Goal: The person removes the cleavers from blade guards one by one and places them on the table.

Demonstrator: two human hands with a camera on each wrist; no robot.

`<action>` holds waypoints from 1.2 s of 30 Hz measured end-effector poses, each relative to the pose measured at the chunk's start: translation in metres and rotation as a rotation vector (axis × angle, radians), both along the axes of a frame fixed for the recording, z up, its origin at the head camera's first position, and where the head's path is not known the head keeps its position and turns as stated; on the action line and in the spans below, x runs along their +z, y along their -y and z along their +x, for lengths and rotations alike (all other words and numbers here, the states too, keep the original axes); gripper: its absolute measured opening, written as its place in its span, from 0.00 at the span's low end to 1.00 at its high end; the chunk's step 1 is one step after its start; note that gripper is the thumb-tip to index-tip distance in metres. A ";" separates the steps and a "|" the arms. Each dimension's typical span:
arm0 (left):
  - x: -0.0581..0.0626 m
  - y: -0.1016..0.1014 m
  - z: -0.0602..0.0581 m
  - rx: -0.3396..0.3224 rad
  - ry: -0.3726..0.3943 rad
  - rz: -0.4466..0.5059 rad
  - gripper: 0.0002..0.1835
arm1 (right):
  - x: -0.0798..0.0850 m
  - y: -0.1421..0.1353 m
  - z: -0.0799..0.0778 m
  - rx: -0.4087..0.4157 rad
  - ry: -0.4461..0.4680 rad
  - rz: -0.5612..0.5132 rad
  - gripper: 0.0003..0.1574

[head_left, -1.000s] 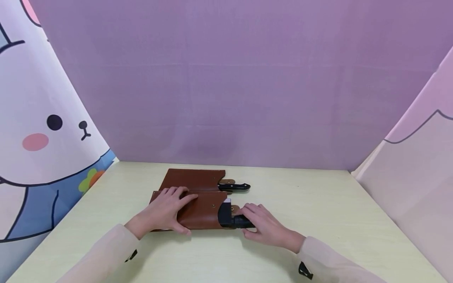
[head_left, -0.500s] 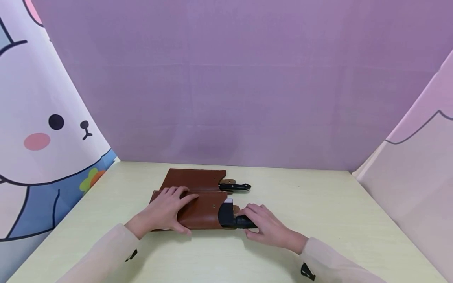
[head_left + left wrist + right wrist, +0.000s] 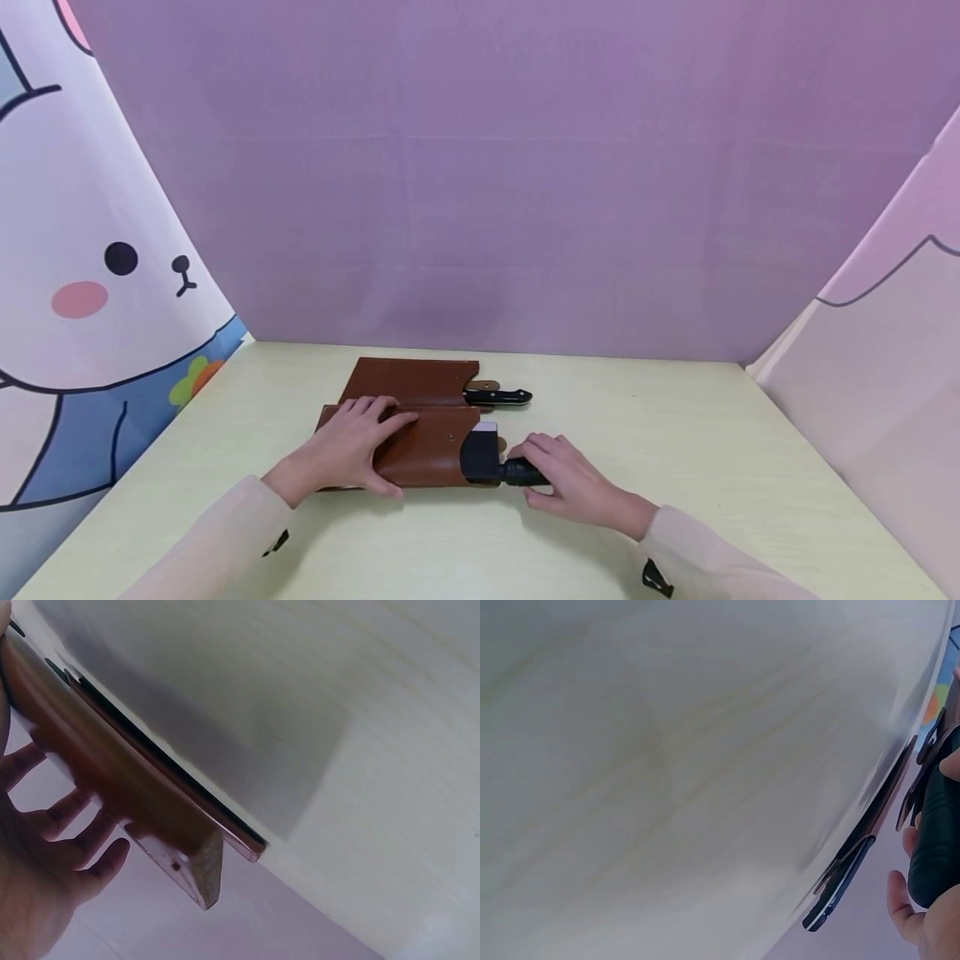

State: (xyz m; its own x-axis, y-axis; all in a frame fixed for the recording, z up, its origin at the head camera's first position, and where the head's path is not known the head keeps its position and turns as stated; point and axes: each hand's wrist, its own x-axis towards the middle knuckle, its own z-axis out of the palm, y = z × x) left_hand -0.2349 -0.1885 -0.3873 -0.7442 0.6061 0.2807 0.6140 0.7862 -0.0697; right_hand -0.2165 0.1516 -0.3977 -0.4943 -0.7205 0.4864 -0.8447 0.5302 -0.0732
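Note:
My left hand [image 3: 347, 446] lies spread over the nearer brown leather knife sheath [image 3: 431, 458], its thumb by the near edge. In the left wrist view, the fingers extend across the sheath [image 3: 135, 776]. My right hand [image 3: 577, 492] grips the black handle of a cleaver [image 3: 480, 458]. Part of the wide dark blade, with a pale upper strip, shows outside the sheath's right mouth; the rest is hidden inside. The right wrist view has fingers around the thick handle [image 3: 936, 840].
Just behind lies a second brown sheath [image 3: 408, 379], with a knife's black riveted handle [image 3: 501, 397] sticking out to the right. Both sheaths rest on a pale table [image 3: 712, 467]. A purple cloth wall [image 3: 525, 208] rises behind, with printed cloth [image 3: 90, 208] at the left.
My right hand has moved slightly right with the cleaver, and more of its blade shows outside the sheath. My left hand has stayed nearly still on the sheath.

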 end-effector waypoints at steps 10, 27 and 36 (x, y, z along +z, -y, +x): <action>-0.002 0.005 0.000 0.002 -0.023 -0.008 0.57 | -0.002 -0.006 0.000 -0.023 -0.010 -0.001 0.23; -0.004 0.007 -0.001 -0.001 -0.033 -0.010 0.58 | -0.002 -0.014 0.000 -0.036 -0.019 0.004 0.23; -0.003 0.008 -0.001 0.003 -0.027 -0.013 0.58 | -0.002 -0.017 0.000 -0.028 -0.019 -0.009 0.24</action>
State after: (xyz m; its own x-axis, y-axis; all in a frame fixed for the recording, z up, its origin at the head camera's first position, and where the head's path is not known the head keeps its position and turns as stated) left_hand -0.2361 -0.1968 -0.3907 -0.7382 0.6079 0.2925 0.6096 0.7868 -0.0967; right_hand -0.2161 0.1690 -0.3992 -0.5047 -0.7022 0.5022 -0.8309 0.5530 -0.0618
